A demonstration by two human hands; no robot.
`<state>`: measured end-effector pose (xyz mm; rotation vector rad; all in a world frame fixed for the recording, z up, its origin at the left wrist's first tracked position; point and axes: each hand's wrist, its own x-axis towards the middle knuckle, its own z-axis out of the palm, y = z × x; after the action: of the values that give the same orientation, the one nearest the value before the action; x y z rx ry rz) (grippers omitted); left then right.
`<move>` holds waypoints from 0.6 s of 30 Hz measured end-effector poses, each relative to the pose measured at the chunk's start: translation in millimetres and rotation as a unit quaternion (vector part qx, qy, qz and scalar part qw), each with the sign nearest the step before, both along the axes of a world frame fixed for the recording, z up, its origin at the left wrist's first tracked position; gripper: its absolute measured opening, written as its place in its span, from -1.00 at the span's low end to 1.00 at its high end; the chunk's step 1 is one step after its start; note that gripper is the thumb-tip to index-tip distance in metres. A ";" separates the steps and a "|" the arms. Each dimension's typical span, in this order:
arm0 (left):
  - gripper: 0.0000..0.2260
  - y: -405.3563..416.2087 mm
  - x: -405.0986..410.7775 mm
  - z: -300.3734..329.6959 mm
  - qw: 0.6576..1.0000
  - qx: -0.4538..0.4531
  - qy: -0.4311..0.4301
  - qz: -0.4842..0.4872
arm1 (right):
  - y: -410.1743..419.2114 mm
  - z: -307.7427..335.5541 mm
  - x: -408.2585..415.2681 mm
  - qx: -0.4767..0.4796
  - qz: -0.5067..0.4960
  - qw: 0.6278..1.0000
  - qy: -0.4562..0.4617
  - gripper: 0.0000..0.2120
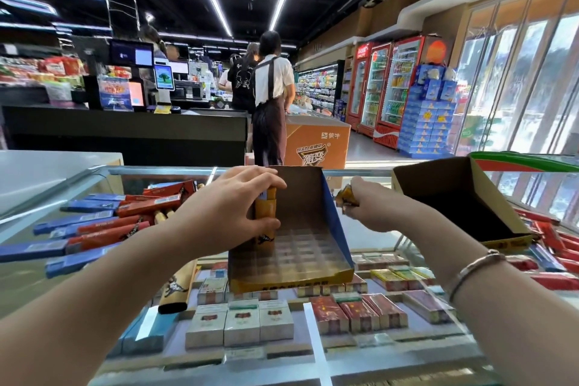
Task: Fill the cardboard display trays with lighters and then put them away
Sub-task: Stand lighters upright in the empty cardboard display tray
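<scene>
Left hand (238, 197) grips a small bunch of upright orange-yellow lighters (265, 216), thumb low at the front and fingers curled over the tops, standing them in the far-left corner of the open cardboard display tray with blue side walls and a yellow front lip (338, 226). That tray sits on the glass counter top (391, 238), tilted back, its gridded floor of square pockets almost all bare; only the left corner is occupied, so I judge the fill has barely begun. Right hand (369, 210) is just beside the tray's right wall, fingers closed round a small yellow-orange item (346, 197), probably more lighters or their wrapper, too blurred to tell. A second empty brown cardboard tray with a yellow front edge (488, 197) sits well apart to the right, on the same glass. Flat red and blue lighter packs (103, 222) lie loose on the glass at left; cigarette cartons (241, 323) show under the glass. To do this step well: seat each lighter base squarely in its own pocket before loosening the fingers, keep them upright and pressed toward the left wall so the row does not topple, and fill back row to front so the hand does not knock standing ones. The right hand would do better steadying the tray wall, since a light tray on smooth glass will likely slide under a push. Risk: letting go of the whole bunch at once, so the lighters fan out across pockets.
</scene>
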<state>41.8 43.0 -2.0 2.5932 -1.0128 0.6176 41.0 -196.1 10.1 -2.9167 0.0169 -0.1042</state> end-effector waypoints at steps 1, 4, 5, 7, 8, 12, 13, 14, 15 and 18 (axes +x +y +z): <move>-0.52 0.3 -0.1 0.2 1.000 0.001 0.001 0.000 | 0.6 -1.5 5.6 0.000 -0.013 1.000 -0.004 -0.72; -0.52 0.9 -0.4 1.5 1.000 0.008 -0.001 0.003 | 2.0 -8.1 19.5 -0.013 -0.044 0.999 -0.013 -0.72; -0.52 1.1 -0.3 1.7 1.000 0.007 -0.002 0.002 | 2.6 -9.2 22.4 -0.017 -0.053 0.998 -0.019 -0.71; -0.53 1.6 -0.5 2.2 1.000 0.007 -0.001 0.001 | 2.6 -7.6 25.8 -0.026 -0.058 0.998 -0.012 -0.69; -0.53 1.4 -1.1 2.4 1.000 0.007 0.000 0.001 | 2.0 -5.3 26.8 -0.035 -0.051 0.998 0.001 -0.68; -0.53 1.1 -2.1 2.5 1.000 0.014 -0.006 0.005 | -0.1 1.5 29.1 -0.079 -0.028 0.995 0.053 -0.77; -0.52 1.1 -2.2 2.3 1.000 0.015 -0.006 0.005 | -0.9 -0.1 30.5 -0.070 -0.029 0.995 0.058 -0.78; -0.52 1.3 -2.4 1.9 1.000 0.015 -0.005 0.004 | -1.8 -2.0 31.8 -0.045 -0.031 0.997 0.060 -0.78; -0.52 1.5 -2.4 1.7 1.000 0.014 -0.006 0.002 | -2.9 -3.7 32.6 -0.010 -0.034 0.997 0.062 -0.76; -0.52 1.5 -2.1 2.2 1.000 0.014 -0.007 -0.002 | -6.6 -5.2 31.5 0.053 -0.038 0.996 0.065 -0.72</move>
<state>39.6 44.5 0.2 2.6137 -1.0367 0.6274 72.4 -202.7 4.9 -2.8123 0.1501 0.0721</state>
